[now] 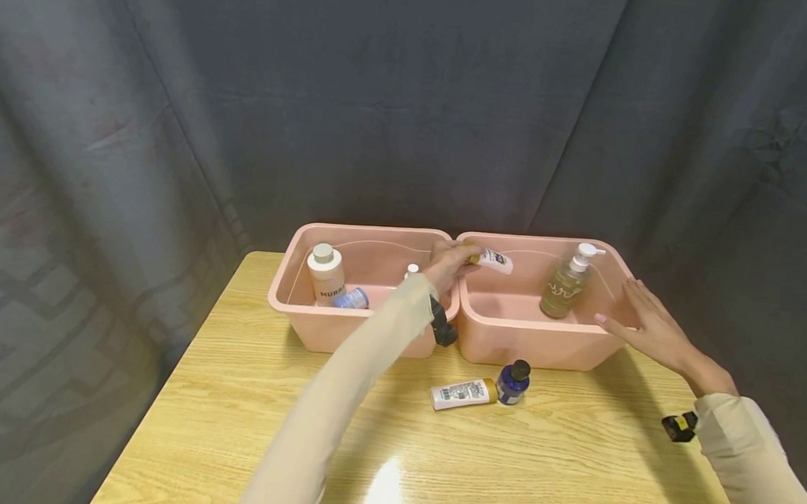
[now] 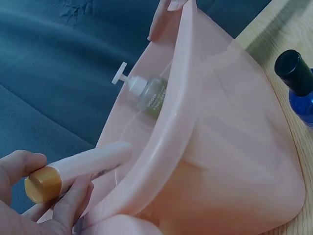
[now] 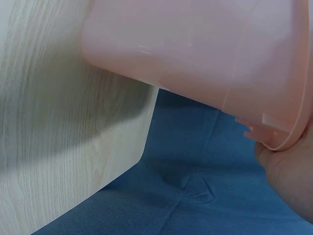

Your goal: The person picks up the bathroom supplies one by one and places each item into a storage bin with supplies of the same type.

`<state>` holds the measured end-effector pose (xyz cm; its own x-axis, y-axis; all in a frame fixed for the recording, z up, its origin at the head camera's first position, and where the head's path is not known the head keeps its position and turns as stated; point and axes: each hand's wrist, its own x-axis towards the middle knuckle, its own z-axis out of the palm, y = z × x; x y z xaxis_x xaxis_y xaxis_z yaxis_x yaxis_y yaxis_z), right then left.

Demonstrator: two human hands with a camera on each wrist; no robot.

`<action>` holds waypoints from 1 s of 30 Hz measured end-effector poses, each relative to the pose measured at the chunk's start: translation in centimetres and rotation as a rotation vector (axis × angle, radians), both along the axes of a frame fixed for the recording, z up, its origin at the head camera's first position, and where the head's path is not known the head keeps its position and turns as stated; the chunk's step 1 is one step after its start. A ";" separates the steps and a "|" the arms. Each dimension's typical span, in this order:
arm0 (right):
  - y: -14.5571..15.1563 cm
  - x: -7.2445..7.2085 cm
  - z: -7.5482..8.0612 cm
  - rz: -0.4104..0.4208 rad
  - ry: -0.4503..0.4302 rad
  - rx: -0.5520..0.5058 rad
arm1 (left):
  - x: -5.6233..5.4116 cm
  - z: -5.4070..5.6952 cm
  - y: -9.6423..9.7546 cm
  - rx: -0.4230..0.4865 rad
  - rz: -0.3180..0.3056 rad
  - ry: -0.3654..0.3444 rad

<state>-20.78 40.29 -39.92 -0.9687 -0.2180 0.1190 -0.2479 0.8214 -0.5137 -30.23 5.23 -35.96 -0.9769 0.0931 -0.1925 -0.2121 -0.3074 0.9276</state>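
Note:
My left hand [image 1: 449, 260] pinches a white tube [image 1: 496, 260] by its gold cap [image 2: 43, 185], thumb on one side and fingers on the other. The tube points right over the left end of the right pink bin [image 1: 528, 344]. Inside that bin stands a pump bottle [image 1: 564, 289] of greenish liquid with a white pump head. At the bin's right rim rests my right hand [image 1: 653, 330], fingers extended and thumb apart; in the right wrist view the hand [image 3: 288, 171] meets the rim beside a small clip-like tab.
The left pink bin [image 1: 363, 236] holds a white bottle [image 1: 326, 275], a blue-labelled container [image 1: 352, 299] and a white-capped item [image 1: 412, 270] partly behind the left arm. Before the bins, another gold-capped white tube [image 1: 461, 394] lies beside a dark blue bottle [image 1: 513, 384]. Grey curtain [image 1: 396, 116] hangs behind.

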 end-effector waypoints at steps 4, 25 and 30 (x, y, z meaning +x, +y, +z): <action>0.0 0.0 -0.1 -0.009 -0.006 0.005 | -0.1 -0.1 0.3 -0.016 0.022 -0.015; 0.0 -0.1 0.0 -0.002 0.010 -0.006 | -0.4 -0.1 1.0 -0.038 0.141 -0.041; 0.0 0.0 0.0 -0.006 0.000 -0.004 | 0.0 0.1 0.9 -0.139 0.114 -0.061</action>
